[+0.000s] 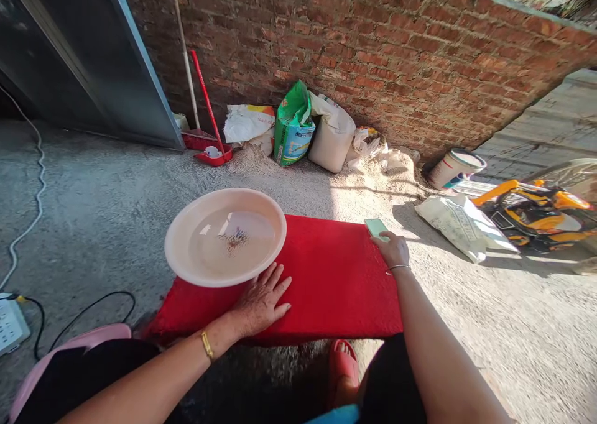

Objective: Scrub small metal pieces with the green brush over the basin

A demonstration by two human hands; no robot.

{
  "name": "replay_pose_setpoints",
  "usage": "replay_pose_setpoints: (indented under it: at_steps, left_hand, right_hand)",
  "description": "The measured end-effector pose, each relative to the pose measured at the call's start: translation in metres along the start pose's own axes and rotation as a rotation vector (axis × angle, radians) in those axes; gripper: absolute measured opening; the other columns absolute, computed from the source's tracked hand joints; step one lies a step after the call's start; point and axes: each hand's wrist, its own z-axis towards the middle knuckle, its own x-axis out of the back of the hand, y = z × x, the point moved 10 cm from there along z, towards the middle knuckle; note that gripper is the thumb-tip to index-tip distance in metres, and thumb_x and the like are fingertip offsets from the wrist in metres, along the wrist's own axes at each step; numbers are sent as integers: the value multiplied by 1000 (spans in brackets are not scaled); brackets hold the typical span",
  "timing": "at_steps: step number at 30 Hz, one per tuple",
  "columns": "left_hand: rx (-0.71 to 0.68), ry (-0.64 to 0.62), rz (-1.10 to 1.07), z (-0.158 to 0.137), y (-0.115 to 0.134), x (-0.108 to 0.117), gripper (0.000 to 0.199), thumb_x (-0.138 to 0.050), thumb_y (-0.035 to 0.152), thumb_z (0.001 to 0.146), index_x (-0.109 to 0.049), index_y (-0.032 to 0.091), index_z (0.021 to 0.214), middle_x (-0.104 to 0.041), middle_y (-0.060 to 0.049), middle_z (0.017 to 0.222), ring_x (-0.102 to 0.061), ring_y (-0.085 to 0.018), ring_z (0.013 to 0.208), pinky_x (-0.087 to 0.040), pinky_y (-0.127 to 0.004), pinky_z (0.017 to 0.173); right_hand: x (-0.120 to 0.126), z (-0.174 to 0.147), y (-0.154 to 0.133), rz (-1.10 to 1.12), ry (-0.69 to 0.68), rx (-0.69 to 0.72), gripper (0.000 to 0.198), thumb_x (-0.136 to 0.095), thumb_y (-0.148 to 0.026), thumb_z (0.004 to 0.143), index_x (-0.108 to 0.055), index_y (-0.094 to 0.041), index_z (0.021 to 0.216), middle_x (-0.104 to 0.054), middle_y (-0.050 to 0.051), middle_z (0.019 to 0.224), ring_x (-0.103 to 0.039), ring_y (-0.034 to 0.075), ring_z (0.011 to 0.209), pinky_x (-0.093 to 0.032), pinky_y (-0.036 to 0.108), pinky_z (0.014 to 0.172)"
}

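A red cloth (336, 268) covers a low table in front of me. On its left part stands a wide pale pink basin (180, 250) with clear water and a dark pattern at its bottom. My left hand (263, 299) lies flat on the cloth just below the basin's rim, fingers spread, holding nothing. At the table's far right corner my right hand (394, 250) grips a pale green flat rectangular thing (375, 226). Whether that is a phone or something else I cannot make out. The fingers under it are hidden.
A red dustpan (217, 155), a green bag (295, 125) and a whitish sack (332, 138) stand by the brick wall. To the right are a bucket (454, 169), a white sack (461, 225) and an orange toy vehicle (536, 216). A power strip (12, 324) lies at left.
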Motion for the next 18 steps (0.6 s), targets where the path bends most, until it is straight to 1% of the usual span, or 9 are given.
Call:
replay_pose_setpoints:
  at_steps: [2,3,6,8,10,15,18]
  left_hand:
    - [-1,7,-5,0,0,1,56,-54,44,81,-46,25,133,-33,-12,147,-26,-30,136,-22,-50,108]
    - [1,12,-11,0,1,2,56,-54,45,81,-46,25,133,-33,-12,147,-26,-30,136,-22,-50,108]
    - [9,8,-15,1,1,3,55,-54,46,82,-47,25,132,-34,-13,146,-26,-30,136,-22,-50,108]
    - [10,-4,-10,1,1,2,55,-54,46,81,-47,25,132,-34,-12,146,-26,-30,136,-22,-50,108]
    - [8,-10,-6,2,1,2,55,-54,46,81,-47,25,132,-35,-12,146,-26,-30,136,-22,-50,108]
    - [4,0,-3,1,1,2,56,-54,46,82,-46,25,133,-34,-12,146,-26,-30,136,-22,-50,108]
    - [2,1,2,1,1,2,56,-55,44,81,-46,25,133,-34,-12,147,-25,-30,136,-22,-50,109]
  right_hand:
    - [-4,-2,-3,-48,-31,1,42,-65,-46,71,-67,-22,105,-55,10,97,-53,25,96,-43,36,83]
    - [-2,-2,0,-78,-23,-19,42,-64,-46,71,-67,-23,106,-54,10,100,-54,26,96,-43,38,82]
    - [12,-2,15,-146,58,-113,43,-64,-47,72,-66,-24,108,-51,12,105,-52,29,99,-43,41,81]
    - [17,-2,19,-151,86,-128,43,-63,-47,73,-65,-24,110,-51,13,106,-51,29,101,-43,41,82]
    - [15,-3,15,-139,78,-91,43,-62,-48,75,-65,-25,111,-50,12,105,-51,28,101,-43,40,83]
    - [1,-10,-11,-117,21,26,42,-60,-48,77,-63,-25,112,-50,10,104,-51,26,102,-42,36,84]
    - [-2,-11,-12,-159,-21,23,41,-59,-46,78,-63,-25,112,-49,11,107,-51,27,102,-42,38,83]
